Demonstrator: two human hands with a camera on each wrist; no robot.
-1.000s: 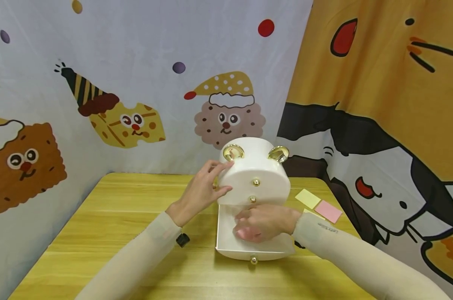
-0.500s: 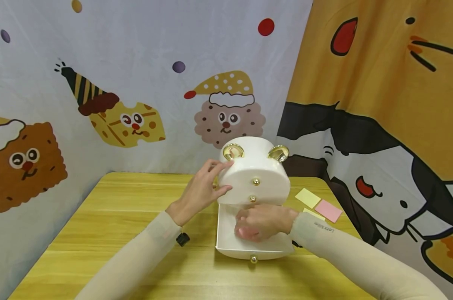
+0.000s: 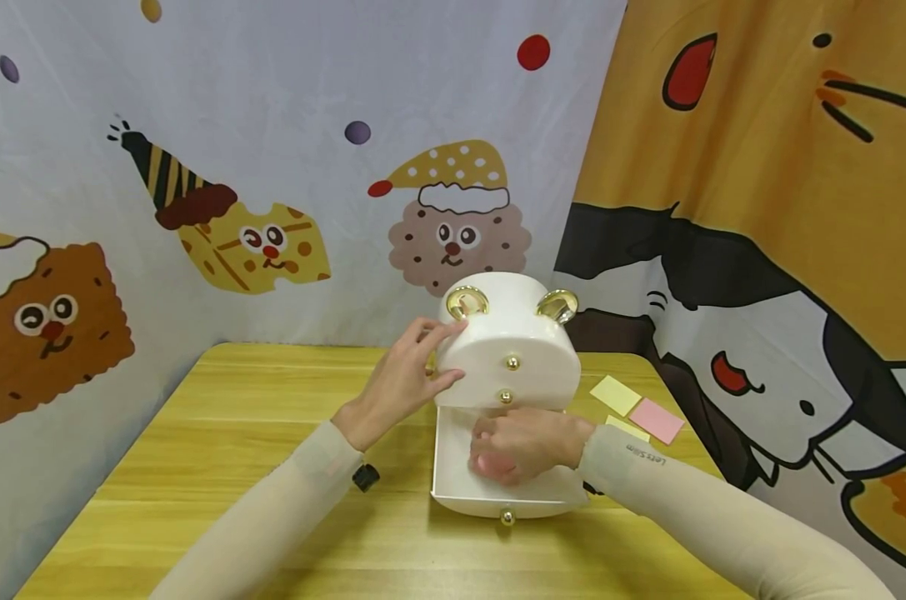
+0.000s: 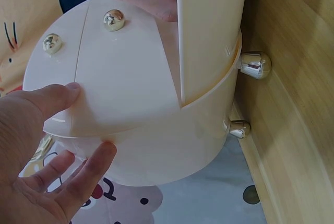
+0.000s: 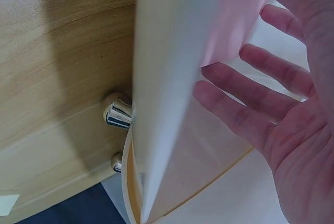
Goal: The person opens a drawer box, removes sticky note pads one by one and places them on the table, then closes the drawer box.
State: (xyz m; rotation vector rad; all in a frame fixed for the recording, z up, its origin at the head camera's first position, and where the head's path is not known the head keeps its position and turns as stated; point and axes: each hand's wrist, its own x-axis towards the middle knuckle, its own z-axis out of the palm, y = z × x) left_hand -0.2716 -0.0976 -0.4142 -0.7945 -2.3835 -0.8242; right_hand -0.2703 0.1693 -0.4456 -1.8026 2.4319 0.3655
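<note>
A white rounded drawer box (image 3: 523, 337) with gold ears and gold knobs stands on the table. Its bottom drawer (image 3: 451, 462) is pulled out toward me. My left hand (image 3: 396, 383) rests against the box's left side, with fingers spread; the left wrist view puts the thumb on the front and fingertips on the curved side. Inside the drawer, my right hand (image 3: 535, 442) holds a flat pink piece (image 5: 235, 20) between thumb and fingers. In the head view that hand covers much of the piece, so its kind is not plain.
Yellow and pink paper notes (image 3: 657, 421) lie on the wooden table (image 3: 272, 433), right of the box. Beside my left wrist is a small black object (image 3: 365, 477). A printed cloth (image 3: 310, 125) hangs behind the table.
My right forearm has shifted slightly left, with the hand still in the drawer. The left hand and the box stay where they were.
</note>
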